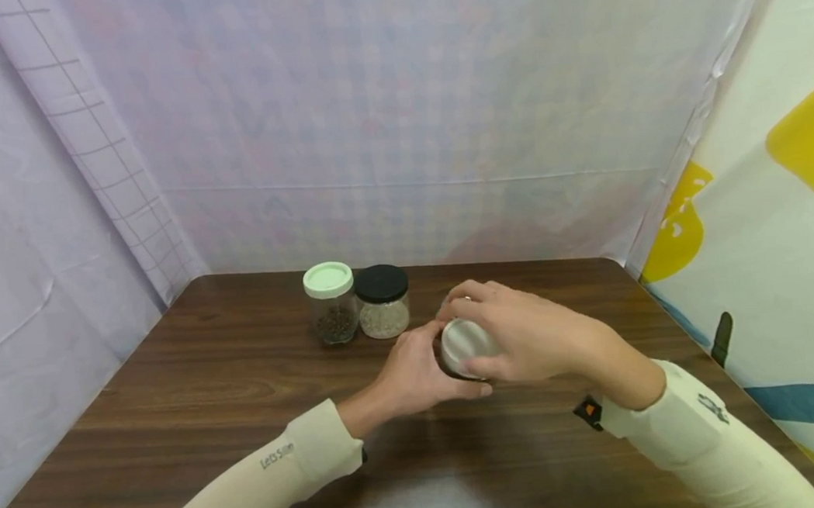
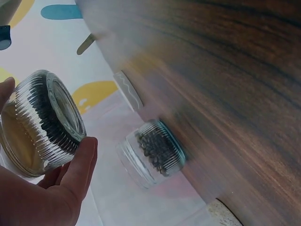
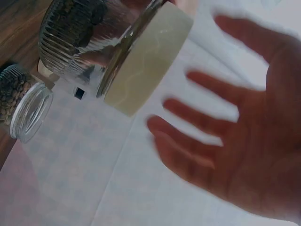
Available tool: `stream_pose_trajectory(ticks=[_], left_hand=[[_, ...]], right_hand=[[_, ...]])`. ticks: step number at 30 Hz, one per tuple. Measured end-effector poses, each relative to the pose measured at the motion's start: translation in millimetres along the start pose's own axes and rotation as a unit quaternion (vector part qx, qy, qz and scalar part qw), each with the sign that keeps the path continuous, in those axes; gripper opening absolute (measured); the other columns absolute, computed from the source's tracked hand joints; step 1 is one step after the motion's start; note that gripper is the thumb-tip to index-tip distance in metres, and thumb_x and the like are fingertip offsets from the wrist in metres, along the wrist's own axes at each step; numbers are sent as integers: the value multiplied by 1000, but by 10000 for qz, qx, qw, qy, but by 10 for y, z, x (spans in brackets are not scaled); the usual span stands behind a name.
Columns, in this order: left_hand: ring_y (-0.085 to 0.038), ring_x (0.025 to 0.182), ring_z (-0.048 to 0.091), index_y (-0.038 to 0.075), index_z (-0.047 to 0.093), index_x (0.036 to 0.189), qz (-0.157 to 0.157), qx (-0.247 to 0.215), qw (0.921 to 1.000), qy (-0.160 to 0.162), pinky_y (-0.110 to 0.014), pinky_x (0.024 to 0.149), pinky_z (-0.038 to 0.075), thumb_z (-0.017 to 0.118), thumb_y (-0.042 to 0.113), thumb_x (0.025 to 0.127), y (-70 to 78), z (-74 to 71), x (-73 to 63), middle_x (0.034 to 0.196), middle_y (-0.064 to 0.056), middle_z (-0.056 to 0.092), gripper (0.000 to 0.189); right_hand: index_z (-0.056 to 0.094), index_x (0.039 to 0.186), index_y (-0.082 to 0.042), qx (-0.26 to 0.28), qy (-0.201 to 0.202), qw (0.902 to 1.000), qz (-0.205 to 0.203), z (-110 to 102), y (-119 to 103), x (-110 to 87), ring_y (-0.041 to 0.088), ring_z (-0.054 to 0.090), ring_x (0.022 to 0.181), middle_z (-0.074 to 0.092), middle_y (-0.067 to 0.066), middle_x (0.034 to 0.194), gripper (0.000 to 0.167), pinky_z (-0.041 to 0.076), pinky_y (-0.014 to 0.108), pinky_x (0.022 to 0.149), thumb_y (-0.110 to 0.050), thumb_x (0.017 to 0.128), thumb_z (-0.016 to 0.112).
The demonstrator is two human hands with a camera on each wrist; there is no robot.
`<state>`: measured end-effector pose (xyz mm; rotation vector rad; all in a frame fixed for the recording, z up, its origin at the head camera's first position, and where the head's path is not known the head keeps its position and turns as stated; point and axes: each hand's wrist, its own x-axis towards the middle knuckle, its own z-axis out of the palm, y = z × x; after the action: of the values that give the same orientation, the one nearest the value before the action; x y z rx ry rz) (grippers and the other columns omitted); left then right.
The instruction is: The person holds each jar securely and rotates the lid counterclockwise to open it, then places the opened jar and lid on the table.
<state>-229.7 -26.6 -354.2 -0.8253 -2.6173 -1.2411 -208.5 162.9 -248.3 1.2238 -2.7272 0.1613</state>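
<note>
My left hand (image 1: 414,370) grips a ribbed glass jar (image 2: 51,122) round its side, with the thumb and fingers on opposite sides. Dark contents show near the base of this jar, which is tilted and held up off the table. A pale, silvery lid (image 3: 146,61) with a wavy line on its rim sits on its mouth. Over that lid is my right hand (image 1: 516,329); in the right wrist view its fingers (image 3: 202,113) are spread, blurred and apart from the rim. A second ribbed jar (image 2: 157,148) of dark pieces stands lidless behind, largely hidden in the head view.
A jar with a pale green lid (image 1: 328,280) and one with a black lid (image 1: 382,284) stand side by side towards the back of the wooden table (image 1: 198,391). Another pale lid (image 2: 128,92) lies on the tabletop. Fabric curtains (image 1: 399,130) border the table's back and sides.
</note>
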Motion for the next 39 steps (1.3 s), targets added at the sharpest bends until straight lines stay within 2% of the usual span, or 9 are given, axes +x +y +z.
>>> stream_pose_trajectory(ticks=[2, 5, 7, 10, 14, 21, 27, 32, 39], left_hand=[[-7, 91, 66, 17, 59, 131, -4, 10, 10000, -45, -26, 77, 54, 89, 57, 67, 1, 0, 3, 109, 5, 70, 81], [-7, 92, 66, 16, 60, 128, -30, -21, 10000, -74, -27, 78, 55, 89, 58, 67, 5, 1, 1, 109, 5, 70, 79], [-6, 91, 66, 17, 59, 129, -60, -11, 10000, -67, -26, 77, 55, 89, 58, 67, 10, 4, -1, 109, 6, 70, 80], [-6, 89, 65, 18, 62, 125, -67, 74, 9999, 31, -26, 76, 54, 89, 59, 66, 12, 15, -7, 105, 7, 70, 77], [-5, 88, 66, 18, 64, 120, -52, 101, 9999, 69, -25, 78, 54, 91, 57, 65, 12, 30, -10, 105, 8, 71, 73], [-4, 86, 66, 16, 63, 119, -116, 32, 9999, 11, -24, 74, 55, 91, 57, 64, 9, 30, 0, 102, 8, 71, 74], [-7, 92, 67, 16, 62, 127, -69, 88, 9999, 71, -25, 78, 55, 92, 57, 63, -7, 26, -5, 108, 5, 72, 81], [-10, 93, 66, 18, 59, 134, -179, 219, 9995, 100, -26, 77, 54, 90, 60, 63, -17, 30, -10, 108, 4, 70, 88], [-9, 86, 64, 18, 65, 122, -196, 84, 9997, 139, -26, 73, 53, 93, 51, 63, -18, 51, -12, 101, 4, 69, 73]], right_hand=[[62, 131, -21, -192, 520, 9974, 461, 19, -19, 23, 20, 63, 108, 58, -1, 132, 45, 56, 40, 78, -48, 95, 65], [65, 125, -19, -438, 1083, 9851, 1265, 67, -41, 73, 25, 68, 89, 65, 3, 117, 48, 56, 44, 67, -57, 98, 57], [65, 122, -17, -558, 1080, 9782, 1685, 106, -43, 100, 27, 67, 78, 67, 5, 109, 53, 55, 45, 61, -62, 98, 53], [63, 124, -14, -735, 652, 9762, 1931, 170, -33, 116, 29, 65, 72, 67, 9, 104, 61, 53, 44, 58, -66, 97, 49], [63, 129, -16, -771, 156, 9807, 1789, 244, -31, 108, 24, 64, 76, 66, 8, 105, 67, 52, 42, 58, -71, 94, 50], [63, 130, -20, -805, -43, 9872, 1373, 264, -56, 100, 16, 58, 70, 64, 5, 108, 61, 46, 33, 53, -66, 91, 59], [62, 133, -20, -748, -200, 9950, 627, 226, -25, 73, 19, 62, 89, 61, 3, 126, 51, 53, 35, 66, -52, 93, 63], [58, 139, -22, -375, -381, 9984, 157, 193, 18, 34, 21, 56, 105, 55, 0, 136, 55, 52, 35, 75, -41, 89, 69], [57, 138, -20, -146, -438, 9983, -346, 170, 42, 12, 24, 53, 117, 51, 1, 141, 65, 52, 40, 89, -23, 75, 73]])
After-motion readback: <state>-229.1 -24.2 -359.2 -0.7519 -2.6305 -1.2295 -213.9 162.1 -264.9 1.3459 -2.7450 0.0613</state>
